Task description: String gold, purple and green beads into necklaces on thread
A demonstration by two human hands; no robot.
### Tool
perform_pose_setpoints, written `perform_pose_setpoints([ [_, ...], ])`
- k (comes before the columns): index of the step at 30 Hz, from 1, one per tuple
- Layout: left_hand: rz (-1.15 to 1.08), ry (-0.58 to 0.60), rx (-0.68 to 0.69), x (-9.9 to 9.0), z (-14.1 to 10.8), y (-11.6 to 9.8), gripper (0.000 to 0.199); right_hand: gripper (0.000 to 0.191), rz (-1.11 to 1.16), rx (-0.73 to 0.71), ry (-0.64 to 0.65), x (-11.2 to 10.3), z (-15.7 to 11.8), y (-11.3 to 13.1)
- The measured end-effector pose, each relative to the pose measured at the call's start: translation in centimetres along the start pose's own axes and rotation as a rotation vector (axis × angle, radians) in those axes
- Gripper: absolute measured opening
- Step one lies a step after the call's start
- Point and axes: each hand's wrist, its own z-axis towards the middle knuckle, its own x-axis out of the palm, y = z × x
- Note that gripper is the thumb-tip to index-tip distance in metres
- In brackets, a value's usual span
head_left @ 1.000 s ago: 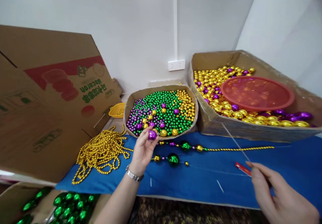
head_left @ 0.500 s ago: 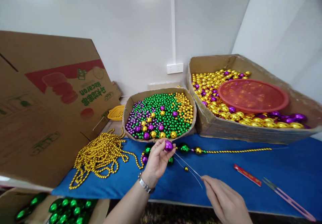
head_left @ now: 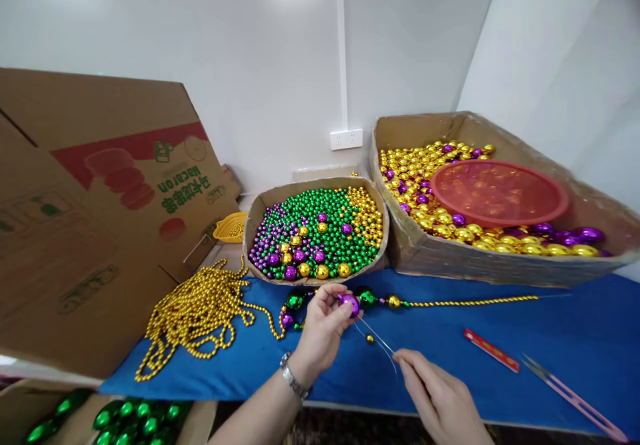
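My left hand [head_left: 325, 325], closed in a pinch, holds a shiny purple bead [head_left: 351, 306] just above the blue cloth. From its lower side a thin silvery needle [head_left: 379, 337] runs to my right hand [head_left: 437, 392], whose thumb and forefinger are shut on its near end. A fine thread curves beside the needle. Near it lies a small gold bead [head_left: 370, 338]. Behind the left hand a strung garland stretches across the cloth, with a green bead [head_left: 367, 296], a gold bead [head_left: 393, 300] and a row of tiny gold beads [head_left: 470, 301]. My left fingers partly hide the garland.
A carton of small mixed beads [head_left: 315, 232] stands ahead. To its right is a bigger carton [head_left: 470, 265] with a red basin [head_left: 500, 192]. Gold bead chains [head_left: 200, 312] lie left. A red packet [head_left: 491, 350] and pink-handled tweezers [head_left: 570, 395] lie right. Green ornaments [head_left: 137, 418] sit lower left.
My left hand has shifted slightly right and down with the purple bead, and its thumb now lies across the bead. My right hand has come a little closer to it.
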Motion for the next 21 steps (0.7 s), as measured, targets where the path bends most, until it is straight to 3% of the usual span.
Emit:
perform_pose_setpoints([
  [5, 0.060, 0.040, -0.002, 0.2, -0.3, 0.6, 0.035, 0.026, 0.003, -0.013, -0.054, 0.3, 0.1, 0.1],
  [9, 0.153, 0.134, 0.051, 0.0, 0.9, -0.3, 0.031, 0.025, 0.026, 0.030, -0.038, 0.0, 0.1, -0.2],
  [11, 0.304, 0.128, 0.179, -0.5, 2.9, -1.3, 0.027, 0.025, -0.008, 0.040, -0.057, -0.3, 0.0, -0.6],
  [14, 0.739, 0.115, 0.339, -1.1, 7.3, -2.5, 0.022, 0.027, -0.046, 0.059, -0.078, -0.6, -0.2, -1.0],
  [17, 1.034, 0.189, 0.316, -1.3, 12.1, -2.4, 0.012, 0.027, -0.060, 0.068, -0.088, -0.6, -0.2, -1.3],
  [19, 1.082, 0.237, 0.265, -1.0, 14.7, -1.9, 0.008, 0.027, -0.068, 0.058, -0.097, -0.4, -0.1, -1.4],
  [21, 1.115, 0.272, 0.213, -0.6, 16.6, -1.4, 0.017, 0.027, -0.076, 0.037, -0.114, -0.1, 0.0, -1.6],
])
